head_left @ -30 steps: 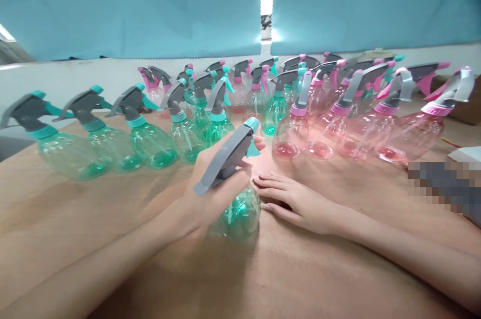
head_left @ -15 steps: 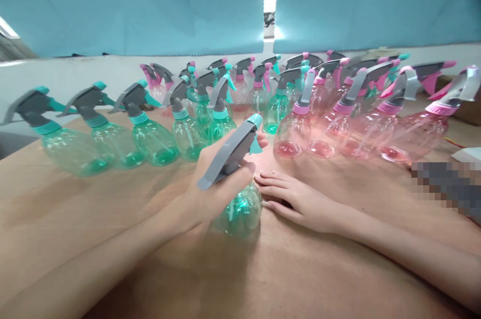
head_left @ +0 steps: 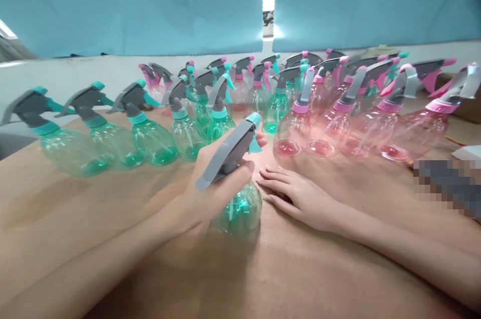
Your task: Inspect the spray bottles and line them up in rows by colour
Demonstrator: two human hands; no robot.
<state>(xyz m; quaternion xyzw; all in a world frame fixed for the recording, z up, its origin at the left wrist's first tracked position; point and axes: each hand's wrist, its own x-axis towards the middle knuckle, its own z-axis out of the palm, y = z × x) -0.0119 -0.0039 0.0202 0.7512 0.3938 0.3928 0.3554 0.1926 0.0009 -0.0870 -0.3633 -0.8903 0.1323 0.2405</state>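
Observation:
My left hand (head_left: 210,179) is wrapped round the neck of a green spray bottle (head_left: 240,214) at the middle of the table. Its grey spray head with a turquoise nozzle shows above my fingers and points away to the right. The bottle's neck and collar are hidden by the hand. To the right of that bottle, my right hand (head_left: 295,193) lies palm down on the table with its fingers stretched out and holding nothing. Its fingertips are close to the bottle's side, with a small gap.
Green spray bottles (head_left: 156,141) stand in a row at the left, pink spray bottles (head_left: 291,133) at the right. Several more of both colours crowd the back of the wooden table (head_left: 308,274). Behind hangs a blue curtain (head_left: 150,3). A pixelated dark patch (head_left: 449,186) covers something at the right edge.
My right hand has shifted very slightly away from the bottle. The left hand keeps its grip, and the bottle stays in the same place.

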